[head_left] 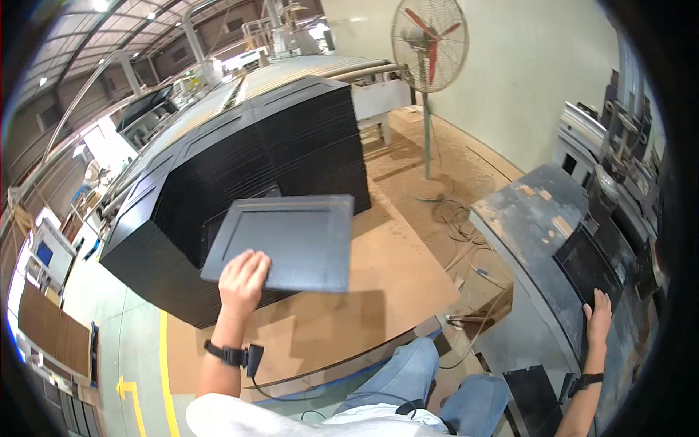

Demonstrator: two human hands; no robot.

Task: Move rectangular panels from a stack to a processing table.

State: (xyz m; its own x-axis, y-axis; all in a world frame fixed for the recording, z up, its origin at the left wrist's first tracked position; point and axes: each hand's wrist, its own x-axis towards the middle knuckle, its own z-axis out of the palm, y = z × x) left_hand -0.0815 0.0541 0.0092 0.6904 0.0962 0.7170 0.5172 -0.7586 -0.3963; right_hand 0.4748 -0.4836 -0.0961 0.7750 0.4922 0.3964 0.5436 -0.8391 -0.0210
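Note:
My left hand (244,280) is closed on the near left edge of a dark grey rectangular panel (298,240) with a groove along its border. Fingers lie on top of the panel; the thumb is hidden. The panel is held up in front of tall stacks of black panels (320,138), above a brown board (393,262). Off to the right, my right hand (598,318) has its fingers stretched out against the near edge of another black panel (586,266), which lies on the machine's table (528,218).
Wood scraps (561,224) and dust lie on the machine table. A standing fan (429,44) with red blades rises behind it. Loose cables (466,240) cross the dusty floor. A roller conveyor (291,69) runs behind the stacks. Yellow floor lines (166,364) are at left.

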